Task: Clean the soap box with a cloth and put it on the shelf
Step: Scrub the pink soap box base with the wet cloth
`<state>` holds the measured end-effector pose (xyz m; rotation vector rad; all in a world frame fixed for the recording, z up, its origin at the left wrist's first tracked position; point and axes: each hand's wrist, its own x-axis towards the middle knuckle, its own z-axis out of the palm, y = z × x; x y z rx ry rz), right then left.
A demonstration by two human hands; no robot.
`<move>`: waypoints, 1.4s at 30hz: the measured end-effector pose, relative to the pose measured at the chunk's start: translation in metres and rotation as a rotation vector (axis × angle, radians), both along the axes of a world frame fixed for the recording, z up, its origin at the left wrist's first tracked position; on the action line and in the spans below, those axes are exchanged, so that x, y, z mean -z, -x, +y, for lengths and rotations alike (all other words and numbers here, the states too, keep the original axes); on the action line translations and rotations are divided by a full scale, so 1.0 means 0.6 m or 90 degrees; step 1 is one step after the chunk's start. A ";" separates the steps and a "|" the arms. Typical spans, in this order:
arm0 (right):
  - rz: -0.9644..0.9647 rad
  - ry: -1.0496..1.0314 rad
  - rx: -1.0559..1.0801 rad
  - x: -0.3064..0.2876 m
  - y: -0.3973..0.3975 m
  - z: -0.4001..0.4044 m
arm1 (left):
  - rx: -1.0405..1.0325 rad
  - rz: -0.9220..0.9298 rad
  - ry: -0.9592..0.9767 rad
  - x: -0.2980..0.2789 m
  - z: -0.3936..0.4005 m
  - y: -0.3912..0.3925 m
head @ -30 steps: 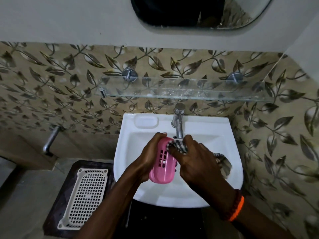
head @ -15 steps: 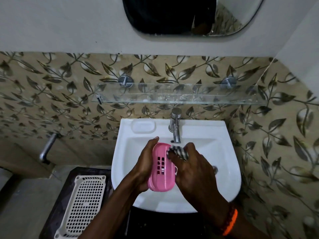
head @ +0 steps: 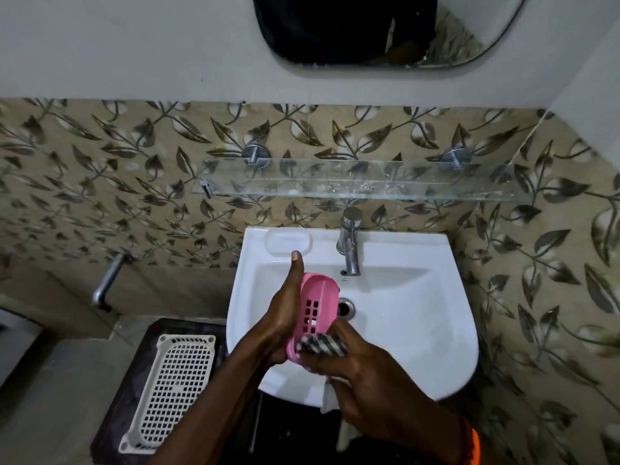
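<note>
The pink soap box (head: 317, 305) sits just below the middle of the frame, held on edge over the white sink (head: 412, 330), its slotted inside facing right. The left hand (head: 283, 317) grasps it from the left side, thumb pointing up toward the sink's back rim. The right hand (head: 359, 380) is curled around a striped cloth (head: 323, 344), pressing it against the box's lower end; a bit of pale cloth hangs below the sink's front edge. An orange band (head: 474, 446) shows on the right wrist at the bottom right.

The drain (head: 345, 307) lies just right of the box, and the tap (head: 349, 243) stands above it at the sink's back. Higher up, across the middle of the frame, the glass shelf (head: 352, 182) is fixed to the leaf-patterned tiles (head: 100, 169), well apart from the box. A mirror (head: 369, 28) hangs at the top. At lower left a white tray (head: 171, 391) with a grid of holes lies on a dark surface, with a metal pipe (head: 107, 280) on the wall above it.
</note>
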<state>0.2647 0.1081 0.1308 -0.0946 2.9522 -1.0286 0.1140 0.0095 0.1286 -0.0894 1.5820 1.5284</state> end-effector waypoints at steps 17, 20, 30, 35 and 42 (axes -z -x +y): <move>0.279 0.102 0.237 -0.053 0.029 0.019 | 0.099 0.212 -0.064 -0.009 0.005 -0.035; 0.272 0.068 0.206 -0.047 0.026 0.013 | 0.101 0.243 -0.089 -0.009 0.003 -0.037; 0.309 0.071 0.163 -0.037 0.018 0.025 | 0.128 0.371 -0.042 -0.018 -0.004 -0.041; 0.297 0.130 0.242 -0.022 0.025 0.058 | 0.135 0.421 -0.026 -0.022 -0.013 -0.039; 0.334 0.113 0.165 -0.033 0.021 0.025 | 0.166 0.449 -0.072 -0.022 -0.019 -0.036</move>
